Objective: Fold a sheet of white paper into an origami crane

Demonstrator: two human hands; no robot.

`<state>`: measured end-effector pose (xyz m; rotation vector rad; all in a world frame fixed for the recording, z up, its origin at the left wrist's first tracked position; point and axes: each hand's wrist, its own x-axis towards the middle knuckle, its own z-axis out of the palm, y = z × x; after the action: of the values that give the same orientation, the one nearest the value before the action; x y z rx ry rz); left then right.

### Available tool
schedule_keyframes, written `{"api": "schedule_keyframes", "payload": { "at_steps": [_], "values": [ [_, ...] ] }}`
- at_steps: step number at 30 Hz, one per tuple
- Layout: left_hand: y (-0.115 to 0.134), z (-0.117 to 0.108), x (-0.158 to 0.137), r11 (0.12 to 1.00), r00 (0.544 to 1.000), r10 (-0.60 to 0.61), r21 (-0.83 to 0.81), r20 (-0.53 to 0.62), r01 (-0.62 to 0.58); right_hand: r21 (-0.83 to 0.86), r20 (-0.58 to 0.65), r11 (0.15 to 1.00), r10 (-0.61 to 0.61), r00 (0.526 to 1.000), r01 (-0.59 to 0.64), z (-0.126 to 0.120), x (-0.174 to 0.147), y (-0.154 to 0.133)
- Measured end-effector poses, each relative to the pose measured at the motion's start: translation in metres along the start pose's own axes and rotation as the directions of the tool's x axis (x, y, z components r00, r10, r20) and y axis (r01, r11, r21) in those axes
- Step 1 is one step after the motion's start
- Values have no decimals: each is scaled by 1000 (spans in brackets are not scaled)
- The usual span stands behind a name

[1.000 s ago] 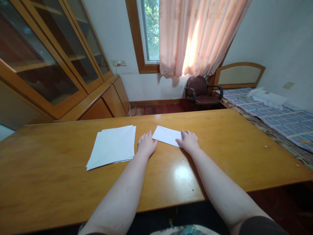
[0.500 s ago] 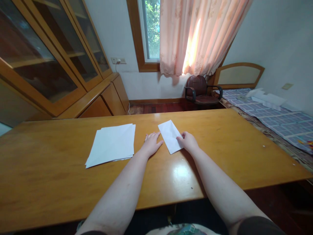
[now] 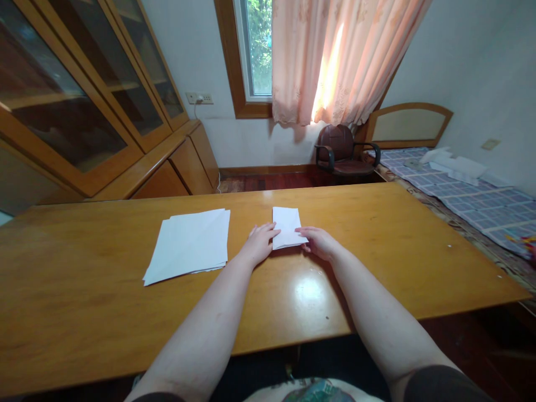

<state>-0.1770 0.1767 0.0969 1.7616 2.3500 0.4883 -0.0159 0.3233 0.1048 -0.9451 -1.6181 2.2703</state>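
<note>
Head view: Lying on wooden desk (image 3: pixel 104 324) btwn L hand (image 3: pixel 260 243) and R hand (image 3: pixel 319 241), small folded paper (image 3: pixel 287 220) w/ slight gap along near edge. At L: loosely spread, fingertips on paper's left edge, no firm grip evident. At R: partly closed, apparently pinching near right corner. Set apart to left: stack of sheets (image 3: pixel 188 243). Poss. trouble: misaligned layers due to light L-hand touch, or crooked crease from uneven R-hand pull.

Curtain (image 3: pixel 339 61) backlit (brightly); glare on tabletop (image 3: pixel 309 291).
</note>
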Motion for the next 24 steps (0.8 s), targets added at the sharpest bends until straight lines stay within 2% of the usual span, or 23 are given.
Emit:
{"api": "schedule_keyframes", "payload": {
  "at_steps": [2,3,4,5,7,8,10,13,18,24],
  "values": [
    [0,-2,0,1000,1000,-10,1,23,10,-189,-30,982,-17,999,11,-5,0,-1],
    [0,-3,0,1000,1000,-7,0,28,7,-328,-62,944,-64,996,40,-9,1,-2],
    [0,-4,0,1000,1000,1,-3,28,-1,-481,-89,873,-142,986,83,-13,1,-2],
    [1,-4,0,1000,1000,10,-4,19,-10,-629,-82,766,-238,968,135,-16,1,-2],
    [2,-6,-1,1000,1000,21,-11,-5,-21,-831,4,514,-378,926,214,-21,-1,-3],
    [3,-6,-2,1000,1000,21,-17,-15,-21,-879,48,418,-401,915,230,-23,-2,-2],
    [5,-7,-2,999,999,17,-28,-29,-17,-921,82,321,-394,915,221,-23,-3,-2],
    [6,-8,-1,999,999,29,-31,-44,-31,-937,75,292,-365,928,191,-20,-4,-1],
    [7,-9,1,999,997,42,-23,-71,-44,-931,54,318,-372,927,182,-17,-1,-2],
    [11,-7,2,978,980,-172,-139,-96,158,-950,-42,301,-385,922,82,-10,0,-2]
  ]
}}
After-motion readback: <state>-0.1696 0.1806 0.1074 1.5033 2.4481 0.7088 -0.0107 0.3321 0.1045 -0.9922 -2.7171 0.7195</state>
